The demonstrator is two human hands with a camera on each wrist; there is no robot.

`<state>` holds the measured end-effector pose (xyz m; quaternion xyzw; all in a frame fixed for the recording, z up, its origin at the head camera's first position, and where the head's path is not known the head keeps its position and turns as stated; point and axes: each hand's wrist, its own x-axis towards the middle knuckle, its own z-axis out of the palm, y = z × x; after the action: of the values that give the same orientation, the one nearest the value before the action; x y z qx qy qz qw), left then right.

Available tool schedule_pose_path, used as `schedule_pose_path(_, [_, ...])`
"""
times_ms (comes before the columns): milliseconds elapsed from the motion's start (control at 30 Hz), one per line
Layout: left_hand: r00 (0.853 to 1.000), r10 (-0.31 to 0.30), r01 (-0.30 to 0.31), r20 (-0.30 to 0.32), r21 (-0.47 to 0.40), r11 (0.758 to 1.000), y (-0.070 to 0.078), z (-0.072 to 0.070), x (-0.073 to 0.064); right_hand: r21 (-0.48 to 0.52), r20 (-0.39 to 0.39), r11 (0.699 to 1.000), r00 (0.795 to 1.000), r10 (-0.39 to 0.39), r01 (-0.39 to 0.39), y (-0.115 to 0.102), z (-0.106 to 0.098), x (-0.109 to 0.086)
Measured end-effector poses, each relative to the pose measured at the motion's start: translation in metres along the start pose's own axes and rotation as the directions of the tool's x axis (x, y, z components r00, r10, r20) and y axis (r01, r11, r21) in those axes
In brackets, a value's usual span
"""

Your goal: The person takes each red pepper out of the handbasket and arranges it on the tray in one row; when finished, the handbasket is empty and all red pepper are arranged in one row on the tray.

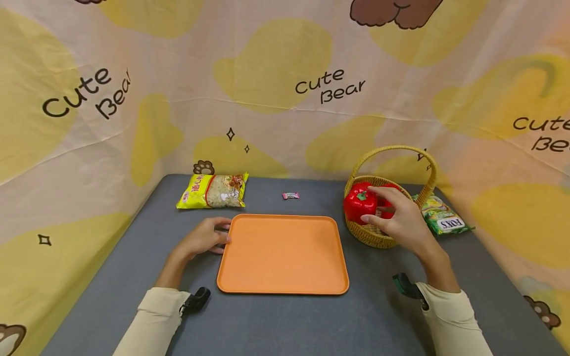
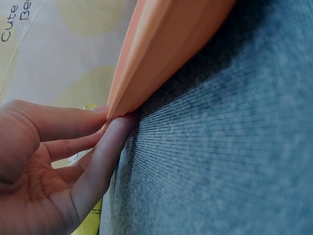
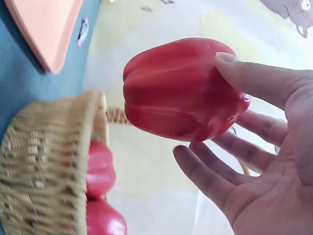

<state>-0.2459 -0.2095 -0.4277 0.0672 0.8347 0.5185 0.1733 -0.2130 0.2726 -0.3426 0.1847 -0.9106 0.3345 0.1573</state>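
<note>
A red bell pepper (image 1: 358,205) is held by its stem end between the thumb and fingers of my right hand (image 1: 404,222). It is raised above the wicker basket (image 1: 373,238), as the right wrist view shows. More red peppers (image 3: 99,169) lie inside the basket, partly hidden by its wall. My left hand (image 1: 206,236) pinches the left rim of the orange tray (image 1: 285,254) between thumb and fingers; in the left wrist view, the thumb (image 2: 105,156) lies along the rim's underside. Nothing lies on the tray.
A yellow food bag (image 1: 215,191) lies at the back left. Behind the tray is a small pink wrapped candy (image 1: 291,196). A green FOX'S bag (image 1: 445,217) sits right of the basket, whose tall handle (image 1: 396,147) arches up. A printed cloth hangs behind the grey table (image 1: 285,326).
</note>
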Motion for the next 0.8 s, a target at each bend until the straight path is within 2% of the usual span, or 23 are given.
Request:
schedule_pose_path(100, [1.000,-0.001,0.001,-0.001,-0.002,1.000,0.000,0.000,-0.001,0.054,0.021,0.998,0.999,-0.030,0.029,-0.003,0.012,0.003])
schedule_pose_path(267, [1.000,-0.015,0.015,-0.010,0.004,1.000,0.001,0.000,0.000,0.128,0.093,0.992,0.995,-0.032,0.019,-0.008,0.035,0.006])
schedule_pose_path(567, [1.000,0.007,-0.007,-0.004,0.001,1.000,0.001,0.001,-0.001,0.158,0.172,0.987,0.984,-0.049,0.022,-0.017,0.072,0.012])
schedule_pose_path(800, [1.000,0.018,-0.018,-0.006,-0.004,1.000,0.001,0.001,-0.002,0.196,0.227,0.980,0.972,-0.060,0.015,-0.029,0.093,0.020])
